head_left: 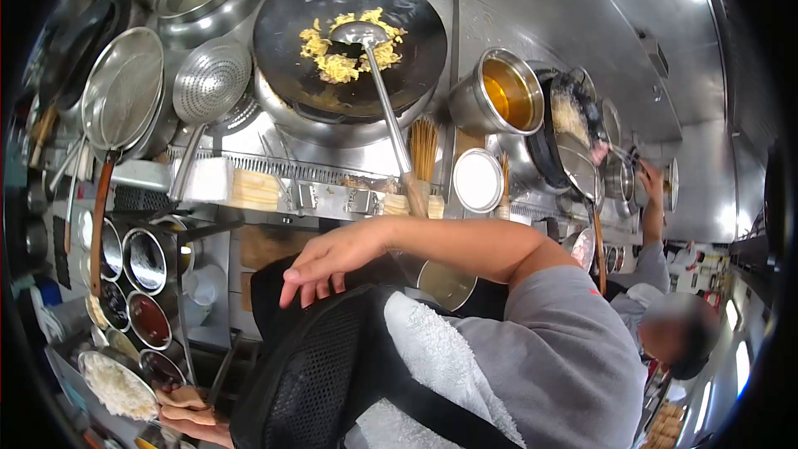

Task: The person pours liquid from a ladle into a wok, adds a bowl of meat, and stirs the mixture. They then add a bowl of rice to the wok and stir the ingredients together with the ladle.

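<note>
My right arm reaches across my front, and my right hand (332, 263) hangs open in the air with its fingers loosely apart. At the lower left, my left hand (193, 420) is closed on the edge of a bowl heaped with white rice (118, 384). Beyond my right hand stands a large black wok (283, 29) holding scrambled egg (339, 69). A metal ladle (378, 75) rests in the egg, its wooden-ended handle leaning over the wok's near rim, apart from both hands.
A perforated skimmer (212, 79) and a mesh strainer (123, 87) lie left of the wok. On its right stands a pot of orange oil (505, 96). Sauce containers (150, 320) line the left. A co-worker's hand (652, 183) is by another wok at right.
</note>
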Demonstrator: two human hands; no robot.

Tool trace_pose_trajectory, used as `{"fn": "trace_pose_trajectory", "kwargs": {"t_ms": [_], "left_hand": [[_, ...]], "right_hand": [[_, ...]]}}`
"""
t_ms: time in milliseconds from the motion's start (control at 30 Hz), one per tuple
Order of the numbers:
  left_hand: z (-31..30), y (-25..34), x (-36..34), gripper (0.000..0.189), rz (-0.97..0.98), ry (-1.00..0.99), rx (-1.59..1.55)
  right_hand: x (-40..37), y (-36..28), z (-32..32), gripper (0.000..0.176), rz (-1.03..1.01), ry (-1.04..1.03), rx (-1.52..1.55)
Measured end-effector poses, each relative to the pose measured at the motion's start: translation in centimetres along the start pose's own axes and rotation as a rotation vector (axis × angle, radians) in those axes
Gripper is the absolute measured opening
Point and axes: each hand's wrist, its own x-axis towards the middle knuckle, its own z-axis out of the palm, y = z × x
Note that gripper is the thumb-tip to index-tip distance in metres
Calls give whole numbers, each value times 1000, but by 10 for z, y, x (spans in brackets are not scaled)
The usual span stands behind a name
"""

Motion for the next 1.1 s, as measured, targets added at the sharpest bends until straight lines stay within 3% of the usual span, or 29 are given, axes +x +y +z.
{"fn": "trace_pose_trajectory", "kwargs": {"t_ms": [67, 100, 133, 167, 200, 233, 267, 300, 333, 367, 400, 467, 533, 567, 600, 667, 733, 800, 867, 933, 967, 1000, 1100], "left_hand": [[21, 3, 10, 35, 6, -77, -71], [17, -6, 24, 39, 106, -205, 114], [30, -2, 31, 42, 48, -194, 127], [53, 0, 24, 44, 227, -151, 176], [79, 5, 19, 46, 413, -103, 215], [102, 21, 29, 47, 23, -154, -26], [117, 34, 44, 50, -372, -214, -263], [105, -13, 81, 41, -285, -550, -299], [119, -50, 134, 41, -819, -778, -669], [146, -20, 125, 40, -684, -783, -536], [182, 20, 106, 39, -546, -779, -410], [219, 56, 100, 40, -510, -983, -422], [249, 48, 109, 34, -468, -1059, -468], [262, 53, 110, 36, -456, -1079, -456], [275, 64, 104, 37, -448, -1098, -444], [290, 88, 90, 33, -415, -1084, -419], [307, 84, 91, 31, -430, -1140, -433], [323, 84, 91, 31, -433, -1171, -419], [341, 77, 94, 29, -426, -1208, -443], [358, 84, 93, 29, -365, -1264, -449], [365, 90, 92, 32, -378, -1350, -486], [385, 78, 95, 34, -310, -1317, -492], [416, 114, 83, 33, -309, -1528, -356]], "right_hand": [[-19, -10, -18, 49, 17, 330, -317], [-31, -12, -25, 45, -9, 665, -528], [-45, -12, -32, 41, -38, 1005, -734], [-51, 10, -50, 44, -213, 1378, -1010], [-65, 8, -51, 56, -99, 1585, -1136], [-76, 13, -47, 74, 123, 1687, -1152], [-81, 30, -48, 87, 266, 1725, -1076], [-83, 49, -49, 91, 390, 1733, -920], [-89, 49, -42, 90, 519, 1668, -690], [-94, 80, -54, 81, 455, 1699, -450], [-91, 89, -50, 67, 250, 1856, -565], [-93, 83, -27, 59, 155, 1864, -536], [-91, 62, 4, 55, 33, 1728, -249], [-93, 59, 17, 49, -128, 1568, 80], [-94, 54, 26, 49, -140, 1583, 104], [-96, 47, 38, 47, -231, 1428, 479], [-87, 55, 25, 45, -211, 1473, 425], [-71, 60, 2, 42, -263, 1624, 173], [-54, 62, -16, 39, -330, 1688, 259], [-42, 68, -33, 37, -371, 1809, 140], [-52, 73, -36, 35, -379, 1673, 286], [-63, 62, -25, 33, -439, 1594, 429], [-75, 67, -6, 38, -526, 1623, 324]]}}
